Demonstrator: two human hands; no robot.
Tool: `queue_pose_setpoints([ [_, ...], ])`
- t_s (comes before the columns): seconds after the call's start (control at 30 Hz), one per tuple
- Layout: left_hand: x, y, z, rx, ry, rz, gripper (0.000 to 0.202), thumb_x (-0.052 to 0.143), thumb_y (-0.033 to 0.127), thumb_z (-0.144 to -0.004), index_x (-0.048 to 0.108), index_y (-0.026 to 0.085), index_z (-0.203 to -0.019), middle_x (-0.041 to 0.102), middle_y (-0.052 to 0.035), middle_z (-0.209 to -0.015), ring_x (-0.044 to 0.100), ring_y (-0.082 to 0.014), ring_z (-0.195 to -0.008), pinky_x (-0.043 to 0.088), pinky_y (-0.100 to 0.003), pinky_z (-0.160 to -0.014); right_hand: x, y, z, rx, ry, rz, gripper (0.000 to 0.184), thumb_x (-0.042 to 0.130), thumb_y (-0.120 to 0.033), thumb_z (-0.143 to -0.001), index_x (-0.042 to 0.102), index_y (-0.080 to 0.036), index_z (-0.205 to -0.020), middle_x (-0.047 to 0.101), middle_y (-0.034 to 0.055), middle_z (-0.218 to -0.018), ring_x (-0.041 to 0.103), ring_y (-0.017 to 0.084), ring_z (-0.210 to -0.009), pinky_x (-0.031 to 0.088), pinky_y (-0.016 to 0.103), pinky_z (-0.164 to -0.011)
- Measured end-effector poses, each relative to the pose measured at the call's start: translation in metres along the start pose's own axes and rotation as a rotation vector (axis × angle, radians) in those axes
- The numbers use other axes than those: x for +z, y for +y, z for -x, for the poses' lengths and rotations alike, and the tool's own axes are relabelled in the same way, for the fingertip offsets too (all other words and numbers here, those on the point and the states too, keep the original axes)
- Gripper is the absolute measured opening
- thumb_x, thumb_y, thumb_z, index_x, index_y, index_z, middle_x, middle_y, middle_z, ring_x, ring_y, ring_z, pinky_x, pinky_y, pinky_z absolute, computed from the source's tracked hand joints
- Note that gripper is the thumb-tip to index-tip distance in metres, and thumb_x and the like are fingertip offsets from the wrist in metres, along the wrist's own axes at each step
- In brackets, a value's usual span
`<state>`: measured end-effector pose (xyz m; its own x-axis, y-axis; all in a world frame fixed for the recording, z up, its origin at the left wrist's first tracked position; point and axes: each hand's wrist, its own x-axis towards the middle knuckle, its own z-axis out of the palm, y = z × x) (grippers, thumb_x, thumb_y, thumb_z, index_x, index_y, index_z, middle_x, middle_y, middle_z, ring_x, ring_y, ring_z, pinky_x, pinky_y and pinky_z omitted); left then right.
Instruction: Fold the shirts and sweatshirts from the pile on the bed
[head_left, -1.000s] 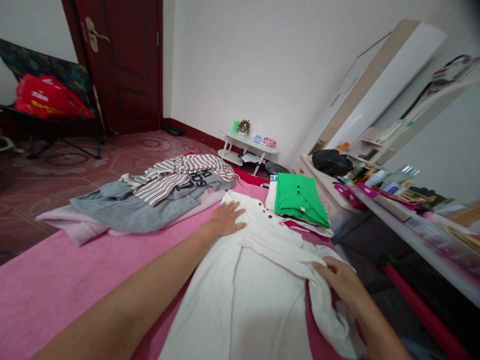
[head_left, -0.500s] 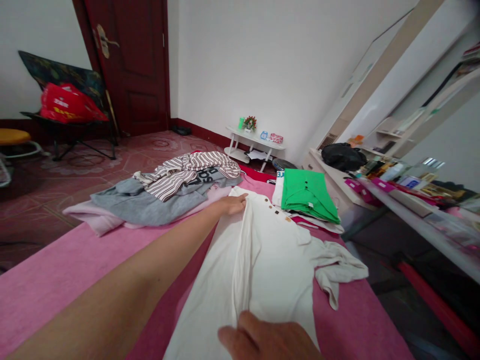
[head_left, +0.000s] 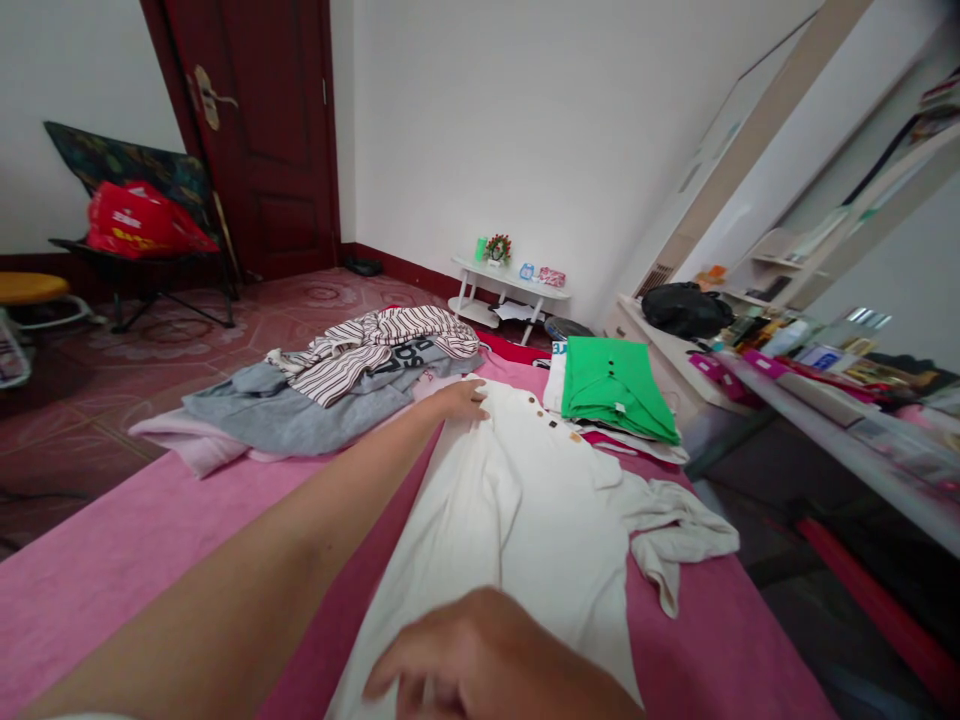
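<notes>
A cream shirt with buttons at its collar lies on the pink bedding, one sleeve crumpled out to the right. My left hand reaches to the far left corner of the shirt, its fingers apart and resting on the cloth. Nearer to me, my right hand is over the lower part of the shirt, fingers bent and apart with no cloth seen between them. Its fingertips are partly hidden. A loose fold runs down the left half of the shirt.
Left of the shirt lies a heap with a striped garment and a grey garment. A green folded shirt tops a stack at the far right. A cluttered desk stands on the right; a low white table is beyond the bed.
The narrow raised fold on the shirt has dropped and spread leftward. My right hand has let go of it and moved left. The left hand's fingers have loosened on the cloth.
</notes>
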<state>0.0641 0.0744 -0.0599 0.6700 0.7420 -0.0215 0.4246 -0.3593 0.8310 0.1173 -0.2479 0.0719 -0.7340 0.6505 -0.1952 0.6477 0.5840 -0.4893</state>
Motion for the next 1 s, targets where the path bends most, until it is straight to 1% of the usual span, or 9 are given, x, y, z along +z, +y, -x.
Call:
queue_pose_setpoints([
  [0.1,0.001,-0.006,-0.002,0.021,0.016,0.007,0.068,0.069,0.023,-0.078,0.038,0.017,-0.138,0.055,-0.0147,-0.132,0.057,-0.0238,-0.116,0.045,-0.039,-0.098,0.015,0.029,-0.014,0.226,0.120,0.115,0.039,0.051,-0.009,-0.080,0.063,-0.028,-0.112,0.065,0.0013,-0.096,0.063,0.016,-0.083,0.042,0.024,-0.069],
  [0.23,0.003,-0.008,-0.002,0.037,0.019,-0.011,0.043,0.058,0.028,-0.089,0.049,0.016,-0.129,0.052,-0.0119,-0.132,0.055,-0.0255,-0.114,0.045,-0.050,-0.097,0.037,0.046,-0.027,0.193,0.033,0.260,0.043,0.060,-0.013,-0.072,0.062,-0.033,-0.110,0.063,-0.0003,-0.094,0.063,0.016,-0.072,0.034,0.025,-0.053],
  [0.37,0.005,-0.003,0.003,0.028,0.034,-0.050,0.050,0.062,0.026,-0.086,0.045,0.016,-0.133,0.051,-0.0131,-0.134,0.054,-0.0255,-0.118,0.042,-0.048,-0.100,0.026,0.036,-0.030,0.130,-0.020,0.272,0.007,0.058,-0.021,-0.080,0.064,-0.022,-0.084,0.063,0.0001,-0.082,0.061,0.015,-0.068,0.032,0.026,-0.053],
  [0.5,0.005,0.001,0.006,0.000,0.058,-0.080,0.074,0.073,0.027,-0.073,0.039,0.018,-0.138,0.053,-0.0134,-0.136,0.055,-0.0227,-0.119,0.042,-0.031,-0.099,0.008,0.023,-0.028,0.093,0.199,0.102,0.005,0.053,-0.022,-0.087,0.058,-0.021,-0.085,0.063,-0.0030,-0.087,0.059,0.011,-0.077,0.039,0.022,-0.068],
  [0.57,0.004,0.002,0.007,-0.009,0.079,-0.090,0.079,0.076,0.033,-0.069,0.039,0.018,-0.138,0.053,-0.0126,-0.135,0.056,-0.0228,-0.118,0.043,-0.029,-0.097,0.015,0.024,-0.033,0.062,0.210,0.100,0.006,0.052,-0.023,-0.087,0.058,-0.021,-0.086,0.064,-0.0030,-0.089,0.059,0.011,-0.079,0.039,0.022,-0.069],
  [0.73,0.008,0.005,0.009,-0.033,0.186,-0.110,0.072,0.078,0.028,-0.064,0.048,0.019,-0.130,0.061,-0.0088,-0.126,0.059,-0.0227,-0.114,0.045,-0.030,-0.094,0.052,0.041,-0.054,-0.062,0.012,0.079,0.009,0.057,-0.022,-0.081,0.063,-0.022,-0.087,0.069,-0.0030,-0.092,0.062,0.011,-0.077,0.040,0.019,-0.061],
  [0.87,0.017,0.005,0.011,-0.058,0.331,-0.112,0.051,0.073,0.025,-0.070,0.056,0.020,-0.118,0.068,-0.0047,-0.116,0.061,-0.0205,-0.110,0.047,-0.031,-0.090,0.051,0.055,-0.053,0.064,0.362,-0.040,0.014,0.053,-0.018,-0.085,0.063,-0.022,-0.094,0.068,-0.0007,-0.094,0.062,0.012,-0.086,0.044,0.020,-0.078],
  [0.93,0.022,0.004,0.012,-0.064,0.398,-0.111,0.040,0.069,0.022,-0.074,0.059,0.021,-0.113,0.070,-0.0026,-0.111,0.063,-0.0187,-0.106,0.047,-0.030,-0.089,0.044,0.068,-0.048,0.253,0.567,0.029,0.021,0.050,-0.019,-0.087,0.063,-0.021,-0.104,0.065,0.0050,-0.110,0.057,0.018,-0.105,0.041,0.030,-0.094],
  [1.0,0.027,0.003,0.012,-0.066,0.453,-0.112,0.032,0.064,0.020,-0.077,0.060,0.022,-0.109,0.071,-0.0012,-0.108,0.064,-0.0172,-0.103,0.047,-0.029,-0.088,0.040,0.086,-0.045,0.416,0.635,0.105,0.037,0.049,-0.026,-0.089,0.054,-0.020,-0.125,0.050,0.0103,-0.137,0.040,0.025,-0.130,0.029,0.044,-0.109],
])
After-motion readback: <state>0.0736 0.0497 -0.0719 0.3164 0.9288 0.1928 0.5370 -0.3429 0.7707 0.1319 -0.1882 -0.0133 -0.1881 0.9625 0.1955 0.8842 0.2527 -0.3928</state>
